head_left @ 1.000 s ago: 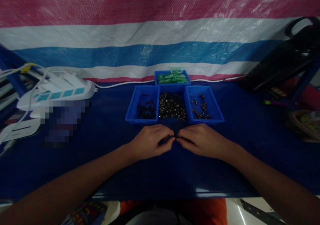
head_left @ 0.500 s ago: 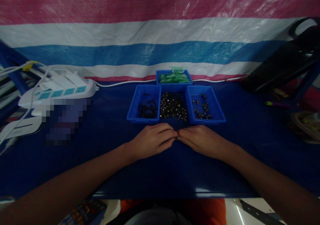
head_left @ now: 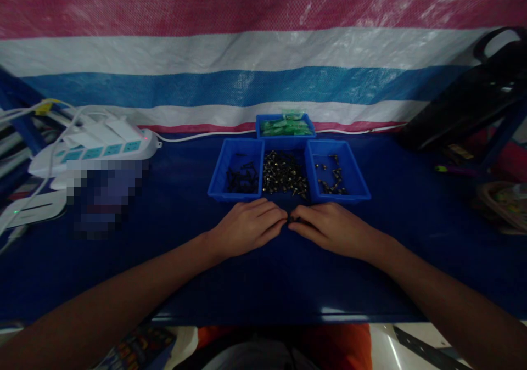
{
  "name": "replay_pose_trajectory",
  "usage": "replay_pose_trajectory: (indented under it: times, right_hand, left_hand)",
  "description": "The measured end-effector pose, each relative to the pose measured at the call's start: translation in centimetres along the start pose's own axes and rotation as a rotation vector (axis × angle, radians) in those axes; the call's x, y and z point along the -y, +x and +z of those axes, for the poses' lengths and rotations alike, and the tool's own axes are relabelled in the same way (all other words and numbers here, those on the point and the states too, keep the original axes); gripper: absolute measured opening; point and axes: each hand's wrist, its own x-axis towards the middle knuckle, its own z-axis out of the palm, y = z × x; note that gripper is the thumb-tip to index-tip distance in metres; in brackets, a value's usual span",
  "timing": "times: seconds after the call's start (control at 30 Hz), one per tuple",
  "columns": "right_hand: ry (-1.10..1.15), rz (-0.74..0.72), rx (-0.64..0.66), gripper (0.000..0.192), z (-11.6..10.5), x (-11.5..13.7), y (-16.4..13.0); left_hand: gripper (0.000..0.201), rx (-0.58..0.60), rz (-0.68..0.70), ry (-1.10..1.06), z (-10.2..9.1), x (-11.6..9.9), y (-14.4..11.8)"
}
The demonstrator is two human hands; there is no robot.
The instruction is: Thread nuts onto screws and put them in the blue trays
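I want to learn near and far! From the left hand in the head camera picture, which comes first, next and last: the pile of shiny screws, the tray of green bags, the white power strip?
From the left hand:
1. Pile of shiny screws, just beyond the fingertips, slightly right.
2. Tray of green bags, farther back, behind the pile.
3. White power strip, far off to the left.

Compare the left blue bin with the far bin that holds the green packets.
The left blue bin holds a few dark, small parts in a loose clump, with much bare floor; the far bin is filled to its rim with green packets. The left bin sits in the front row, close to the left hand; the far bin stands behind the middle bin, against the striped tarp. Both are blue, open-topped and rectangular.
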Motion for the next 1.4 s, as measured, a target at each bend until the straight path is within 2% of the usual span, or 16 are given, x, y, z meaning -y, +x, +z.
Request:
replay_pose_trajectory:
  times: [0.13, 0.3, 0.47, 0.6, 0.77, 0.97, 1.07, 1.27, 1.4]
  right_hand:
    - [-0.052, -0.003, -0.007, 0.022, 0.12, 0.0, 0.09]
    - [-0.031, 0.001, -0.01, 0.016, -0.01, 0.0, -0.05]
    - [-0.025, 0.011, -0.021, 0.017, -0.12, -0.14, -0.05]
    - [-0.009, -0.005, -0.012, 0.018, -0.03, -0.29, 0.03]
    - [-0.046, -0.048, 0.019, 0.02, 0.37, -0.2, 0.03]
    - [-0.09, -0.072, 0.018, 0.018, 0.76, -0.04, -0.01]
    - [-0.093, -0.066, 0.018, 0.019, 0.74, -0.03, 0.05]
    - [-0.108, -0.026, 0.001, 0.02, 0.37, -0.15, -0.06]
    - [-0.098, -0.018, -0.018, 0.021, 0.11, -0.04, -0.18]
  left_hand:
    - [0.018, 0.026, 0.005, -0.014, 0.07, -0.01, -0.01]
    - [0.02, 0.061, -0.054, -0.071, -0.06, -0.19, 0.07]
    - [0.021, 0.11, -0.057, -0.074, -0.27, -0.13, 0.24]
    - [0.02, 0.058, -0.053, -0.054, -0.29, -0.09, 0.17]
    - [0.019, 0.006, 0.035, 0.004, -0.26, -0.26, -0.05]
    - [0.019, -0.002, 0.177, 0.103, -0.35, -0.56, -0.15]
    - [0.019, 0.004, 0.152, 0.115, -0.43, -0.55, -0.11]
    - [0.019, 0.087, 0.006, 0.046, -0.37, -0.29, 0.1]
    - [0.018, 0.131, -0.03, 0.043, -0.15, -0.11, 0.16]
